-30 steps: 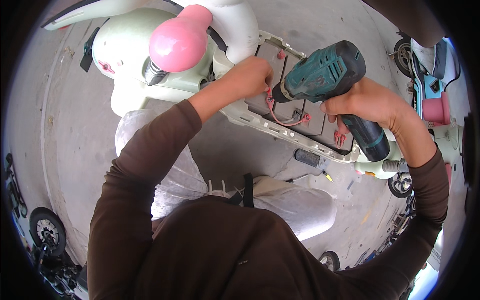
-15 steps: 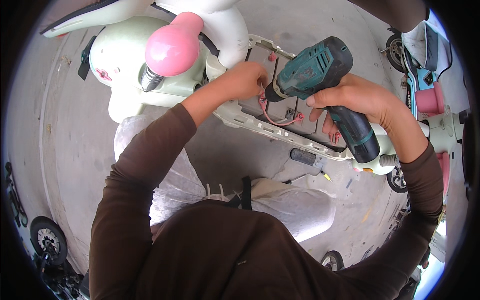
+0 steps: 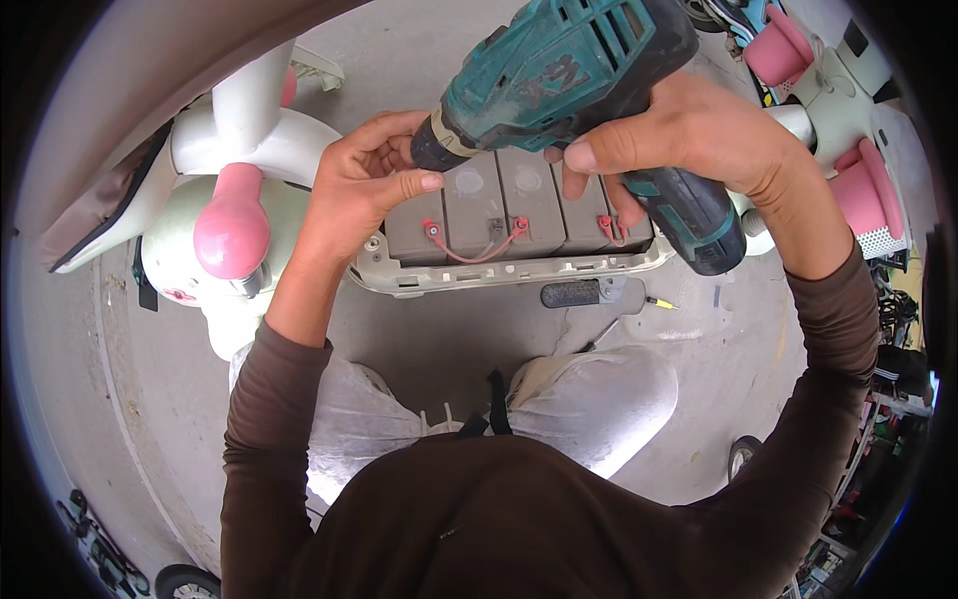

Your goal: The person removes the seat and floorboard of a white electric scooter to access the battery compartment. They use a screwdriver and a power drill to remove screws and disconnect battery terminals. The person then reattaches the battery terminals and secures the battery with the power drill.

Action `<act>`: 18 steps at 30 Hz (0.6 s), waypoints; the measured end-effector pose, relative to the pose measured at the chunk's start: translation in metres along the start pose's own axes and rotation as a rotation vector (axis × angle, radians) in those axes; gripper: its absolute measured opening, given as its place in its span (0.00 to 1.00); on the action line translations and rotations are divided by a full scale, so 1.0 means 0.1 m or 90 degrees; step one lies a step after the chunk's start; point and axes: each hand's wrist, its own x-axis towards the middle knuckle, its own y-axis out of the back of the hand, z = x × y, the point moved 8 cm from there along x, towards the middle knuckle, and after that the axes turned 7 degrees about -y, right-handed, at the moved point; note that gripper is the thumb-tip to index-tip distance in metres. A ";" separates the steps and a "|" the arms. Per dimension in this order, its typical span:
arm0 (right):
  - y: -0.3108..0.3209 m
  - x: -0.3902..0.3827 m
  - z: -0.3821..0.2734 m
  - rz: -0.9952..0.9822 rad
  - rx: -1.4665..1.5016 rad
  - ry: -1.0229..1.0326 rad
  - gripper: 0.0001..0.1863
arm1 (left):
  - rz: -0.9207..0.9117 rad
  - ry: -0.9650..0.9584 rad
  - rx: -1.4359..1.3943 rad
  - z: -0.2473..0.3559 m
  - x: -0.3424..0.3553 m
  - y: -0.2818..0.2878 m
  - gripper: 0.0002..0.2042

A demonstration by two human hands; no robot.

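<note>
My right hand [image 3: 689,135] is wrapped round the grip of a teal and black cordless drill [image 3: 559,75], raised above the batteries and pointing left. The fingers of my left hand [image 3: 364,185] curl at the front of the drill's dark chuck [image 3: 436,145], the thumb stretched along below it. Any bit in the chuck is hidden by those fingers. Under the drill, several grey batteries [image 3: 529,205] sit side by side in a pale frame [image 3: 519,270]. A red cable [image 3: 474,260] joins two of their terminals, and another short red cable [image 3: 619,235] lies farther right.
A pale scooter body with a pink rounded part [image 3: 233,225] stands at the left. Pink parts [image 3: 866,205] of the scooter show at the right. A black pedal [image 3: 571,294] juts from the frame's near side. A screwdriver [image 3: 599,336] and a yellow-tipped tool [image 3: 661,302] lie on the floor.
The drill has risen off the battery terminal, toward the view. My left hand has moved left and up with it, from the terminal to the chuck. The view has shifted too.
</note>
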 end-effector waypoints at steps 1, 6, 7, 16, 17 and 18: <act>-0.02 -0.12 0.02 0.061 -0.039 0.030 0.16 | 0.001 -0.049 0.058 0.03 0.04 -0.03 0.23; -0.15 -0.54 0.90 0.362 0.060 0.373 0.21 | 0.059 -0.133 0.098 0.17 0.30 -0.78 0.25; -0.19 -0.61 1.03 0.459 0.011 0.419 0.22 | 0.064 -0.184 0.128 0.23 0.29 -0.98 0.26; -0.41 -1.17 1.86 1.055 -0.268 0.393 0.22 | -0.045 -0.053 -0.317 0.08 0.26 -2.71 0.26; -0.43 -1.21 1.95 1.100 -0.285 0.365 0.21 | -0.088 0.016 -0.229 -0.04 0.24 -2.86 0.24; -0.42 -1.26 2.08 1.112 -0.283 0.339 0.21 | -0.133 0.063 -0.207 -0.14 0.26 -3.02 0.22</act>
